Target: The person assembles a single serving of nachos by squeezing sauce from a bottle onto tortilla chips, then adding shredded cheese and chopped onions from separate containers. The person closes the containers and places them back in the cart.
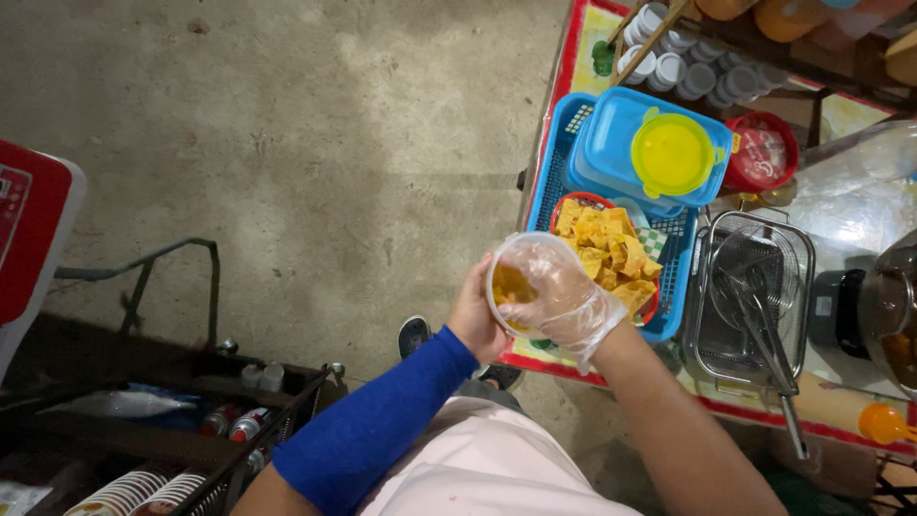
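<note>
At far left stands a red-and-white box (29, 239), and below it a dark rack (191, 420) with cans and stacked cups. A bent metal bar (143, 272) lies on the bare concrete floor (315, 143).

The left hand (473, 320), its forearm in a blue sleeve (382, 425), is curled around the side of a clear cup (511, 287) and grips it just left of the table edge. The cup is tipped so that its mouth faces up toward the camera and a little to the right; its long axis runs roughly toward the viewer, so how far it leans cannot be told. Yellow chips show inside it.

The right hand (564, 301), in a thin clear glove, lies over the cup's mouth with fingers bent loosely inward, touching the rim; whether it pinches any chips cannot be told.

Just right of the hands, a red bowl (583, 201) heaped with yellow chips (611, 253) sits in a blue basket (564, 153). Behind it a blue tub (611, 134) carries a yellow-green lid (673, 153), beside a red lid (764, 153). Farther right are a wire fry basket (750, 296) holding tongs (764, 325), then a dark pot (884, 306) and an orange-capped bottle (860, 416).
</note>
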